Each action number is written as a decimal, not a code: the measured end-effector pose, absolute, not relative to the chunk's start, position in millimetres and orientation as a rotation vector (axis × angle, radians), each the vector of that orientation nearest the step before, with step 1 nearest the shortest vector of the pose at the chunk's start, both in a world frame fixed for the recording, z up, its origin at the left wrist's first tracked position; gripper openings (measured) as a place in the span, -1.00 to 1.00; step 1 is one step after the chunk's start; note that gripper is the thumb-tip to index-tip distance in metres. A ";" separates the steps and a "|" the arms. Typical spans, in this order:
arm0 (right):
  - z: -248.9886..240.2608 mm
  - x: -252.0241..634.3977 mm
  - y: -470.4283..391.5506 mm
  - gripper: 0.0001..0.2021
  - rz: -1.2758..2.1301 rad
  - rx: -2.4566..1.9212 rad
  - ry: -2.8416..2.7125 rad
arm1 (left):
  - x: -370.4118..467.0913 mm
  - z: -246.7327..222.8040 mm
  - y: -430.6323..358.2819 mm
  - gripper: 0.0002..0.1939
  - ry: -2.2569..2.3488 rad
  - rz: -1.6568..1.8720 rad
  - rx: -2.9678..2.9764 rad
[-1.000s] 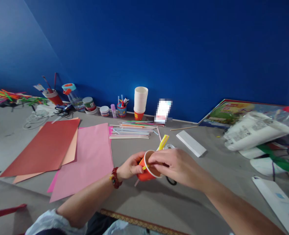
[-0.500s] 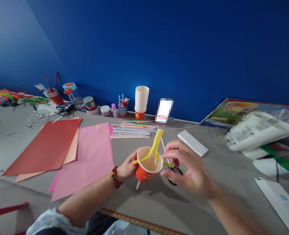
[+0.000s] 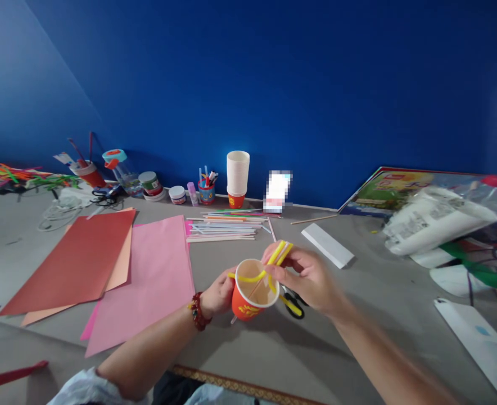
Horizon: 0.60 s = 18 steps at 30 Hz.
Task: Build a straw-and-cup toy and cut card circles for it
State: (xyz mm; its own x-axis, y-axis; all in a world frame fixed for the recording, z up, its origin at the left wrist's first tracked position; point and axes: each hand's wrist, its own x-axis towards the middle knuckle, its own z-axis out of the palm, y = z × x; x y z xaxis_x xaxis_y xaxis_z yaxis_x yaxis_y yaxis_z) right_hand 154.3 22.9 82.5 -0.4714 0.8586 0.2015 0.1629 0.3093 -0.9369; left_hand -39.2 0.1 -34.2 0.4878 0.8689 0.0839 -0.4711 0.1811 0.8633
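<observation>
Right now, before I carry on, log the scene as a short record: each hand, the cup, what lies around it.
left hand: holds a red paper cup with a white rim at its side
right hand: fingers pinch bent yellow strips near their upper ends
cup: mouth toward the camera; yellow strips reach outside it on both sides
left: pink rectangular paper sheet
behind: thin pale sticks; tall stack of white paper cups

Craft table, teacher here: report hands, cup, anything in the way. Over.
Left hand holding red paper cup. Right hand pinching yellow strips near its rim. Strip ends poking out both cup sides. Close by: black-handled scissors.
</observation>
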 end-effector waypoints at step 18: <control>99.5 154.0 24.2 -0.83 1.145 -0.823 -2.033 | -39.4 -37.1 4.5 -0.10 0.444 1.037 1.060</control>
State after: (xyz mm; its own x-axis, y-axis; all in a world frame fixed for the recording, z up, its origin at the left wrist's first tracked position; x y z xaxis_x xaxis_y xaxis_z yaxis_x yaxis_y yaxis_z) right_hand 154.0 24.2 99.5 -0.5881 0.7743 0.2337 0.2016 0.4201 -0.8848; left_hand -39.4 4.5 -37.1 0.4812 0.8615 0.1619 -0.4778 0.1029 0.8724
